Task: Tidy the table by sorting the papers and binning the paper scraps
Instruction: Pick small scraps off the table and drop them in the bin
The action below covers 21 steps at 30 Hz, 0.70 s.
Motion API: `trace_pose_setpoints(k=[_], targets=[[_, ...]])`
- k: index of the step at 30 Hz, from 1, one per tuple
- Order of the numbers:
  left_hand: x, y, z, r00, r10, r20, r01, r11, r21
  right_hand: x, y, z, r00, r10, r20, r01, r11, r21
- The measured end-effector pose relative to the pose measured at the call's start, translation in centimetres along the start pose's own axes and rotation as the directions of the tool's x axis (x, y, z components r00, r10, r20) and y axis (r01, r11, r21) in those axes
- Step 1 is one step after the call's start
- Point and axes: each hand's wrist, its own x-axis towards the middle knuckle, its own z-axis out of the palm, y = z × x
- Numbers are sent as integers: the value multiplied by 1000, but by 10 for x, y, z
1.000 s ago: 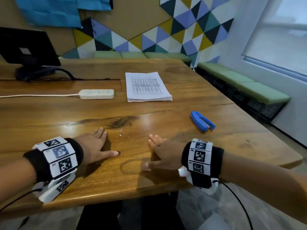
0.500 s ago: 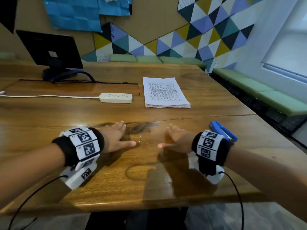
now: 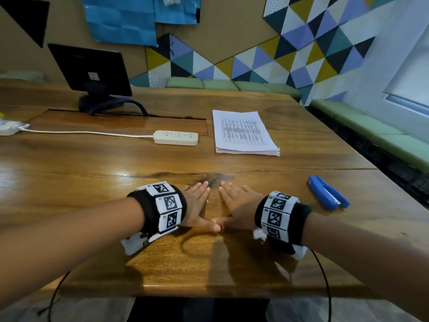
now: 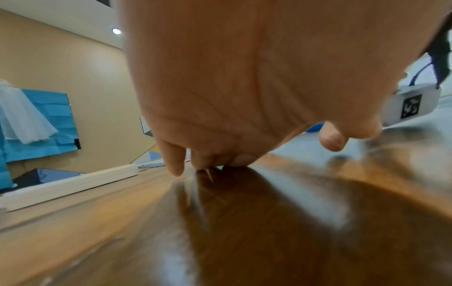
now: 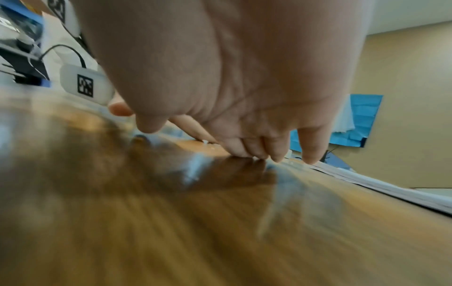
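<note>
Head view: both my hands lie flat on the wooden surface (image 3: 92, 182), palms down, thumb tips touching, fingers angled toward each other. Left hand (image 3: 197, 203) is released, fingers straight, grasping nothing. Right hand (image 3: 236, 205) the same, grip empty.

Between the fingertips I see tiny pale paper scraps (image 3: 214, 201) scattered on the wood, too small to count. Right wrist view shows a few white specks (image 5: 208, 144) just beyond the fingers (image 5: 247, 149); left wrist view is blurred but shows a sliver under the fingertips (image 4: 208, 172).

Stack of printed papers (image 3: 243, 133) sits squared up further out, well apart from the hands, just beside the power strip (image 3: 176, 137). Blue stapler (image 3: 327, 195) lies to the right. No bin in view.

My read: papers look sorted, scraps are what's left. They should be nearly weightless, flat, and hard to pinch off glossy wood, and any draft would scatter them. Better to herd them with the hand edges into one pile, slide to the surface's near edge, and cup from below. The stack is light but floppy, so take it by both long edges.
</note>
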Motion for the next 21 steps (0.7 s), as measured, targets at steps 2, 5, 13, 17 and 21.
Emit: trace_pose_setpoints(k=[2, 5, 13, 17, 21], targets=[[-6, 3, -2, 1000, 26, 16, -25, 1000, -5, -4, -6, -7, 999, -43, 17, 42, 998, 38], [-23, -9, -4, 1000, -18, 4, 18, 998, -58, -14, 7, -14, 999, -38, 5, 37, 992, 117], [-41, -18, 12, 990, -132, 58, 132, 991, -10, -38, 5, -5, 1000, -16, -2, 16, 998, -64], [-29, 2, 3, 994, -108, 19, 108, 994, 2, -24, -25, -10, 999, -43, 5, 44, 987, -152], [-29, 2, -7, 999, -26, -29, 24, 997, -68, -15, -23, -25, 997, -11, -71, 15, 999, 50]])
